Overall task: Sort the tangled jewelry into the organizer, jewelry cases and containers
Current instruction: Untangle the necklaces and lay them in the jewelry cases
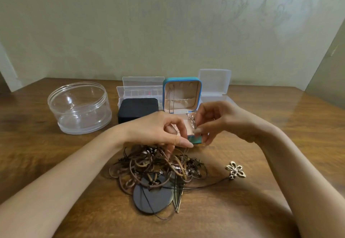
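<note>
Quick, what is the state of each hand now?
Left hand: fingers curled by the teal case; whether it holds anything cannot be told.
Right hand: pinches a small silver piece.

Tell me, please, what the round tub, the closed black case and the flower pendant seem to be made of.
Round tub: probably clear glossy plastic; the table shows through it and its rim catches highlights.
Black case: matte, apparently leatherette or fabric-covered; no shine, soft rounded corners.
Flower pendant: pale gold-toned metal, judging by its sheen, with openwork petals.
</note>
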The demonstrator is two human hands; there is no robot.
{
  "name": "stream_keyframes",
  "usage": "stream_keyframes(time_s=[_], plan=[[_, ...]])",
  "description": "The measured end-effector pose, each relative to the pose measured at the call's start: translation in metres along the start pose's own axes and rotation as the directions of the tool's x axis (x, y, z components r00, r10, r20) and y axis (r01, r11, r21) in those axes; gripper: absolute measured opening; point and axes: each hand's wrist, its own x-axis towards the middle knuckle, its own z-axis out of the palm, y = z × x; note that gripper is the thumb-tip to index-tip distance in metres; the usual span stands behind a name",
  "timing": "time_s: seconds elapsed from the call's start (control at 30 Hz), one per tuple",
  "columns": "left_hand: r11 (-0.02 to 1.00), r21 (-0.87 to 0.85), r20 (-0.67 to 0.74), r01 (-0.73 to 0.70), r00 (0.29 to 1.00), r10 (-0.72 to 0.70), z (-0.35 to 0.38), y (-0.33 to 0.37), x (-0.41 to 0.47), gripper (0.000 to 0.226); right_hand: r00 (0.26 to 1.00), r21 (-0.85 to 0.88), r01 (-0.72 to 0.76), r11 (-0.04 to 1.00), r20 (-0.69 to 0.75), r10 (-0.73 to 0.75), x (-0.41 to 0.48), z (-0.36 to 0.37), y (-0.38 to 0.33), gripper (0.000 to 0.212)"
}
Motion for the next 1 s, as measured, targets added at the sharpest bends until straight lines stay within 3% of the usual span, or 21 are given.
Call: stream_keyframes(time_s=[0.1, 0.23, 0.33, 0.43, 0.6, 0.77, 0.83, 1.0], plan=[[1.0, -0.024, -0.039, -0.001, 0.999, 0.0, -0.003, 0.0, -0.001, 0.025, 0.996, 0.112, 0.056, 0.992, -0.079, -0.047, 0.0, 0.0, -0.002, 0.022], [0.996, 0.083, -0.144, -0.035, 0.988, 0.047, 0.003, -0.001, 0.005, 0.029, 0.989, 0.188, 0.108, 0.976, -0.122, -0.086, 0.001, 0.002, -0.007, 0.032], [0.987, 0.123, -0.213, -0.104, 0.969, 0.128, 0.009, -0.002, 0.007, 0.024, 0.979, 0.199, 0.166, 0.966, -0.148, -0.138, 0.001, 0.008, -0.009, 0.03], [0.977, 0.029, -0.232, -0.211, 0.949, 0.212, 0.013, -0.001, 0.007, 0.004, 0.948, 0.254, 0.268, 0.929, -0.241, -0.207, 0.002, 0.01, -0.009, 0.018], [0.964, -0.017, -0.213, -0.265, 0.943, 0.256, 0.008, -0.004, 0.009, 0.01, 0.871, 0.555, 0.483, 0.677, -0.385, -0.306, -0.001, -0.01, -0.01, 0.022], [0.946, -0.058, -0.251, -0.318, 0.922, 0.294, 0.006, -0.005, 0.009, 0.013, 0.87, 0.684, 0.494, 0.537, -0.388, -0.305, 0.0, -0.013, -0.008, 0.012], [0.928, -0.142, -0.292, -0.344, 0.91, 0.293, 0.005, -0.001, 0.007, 0.015, 0.894, 0.703, 0.447, 0.553, -0.374, -0.248, 0.0, -0.011, -0.01, 0.01], [0.908, -0.264, -0.376, -0.324, 0.902, 0.213, 0.004, 0.005, 0.005, 0.026, 0.92, 0.556, 0.343, 0.757, -0.362, -0.152, -0.001, -0.008, -0.009, 0.024]])
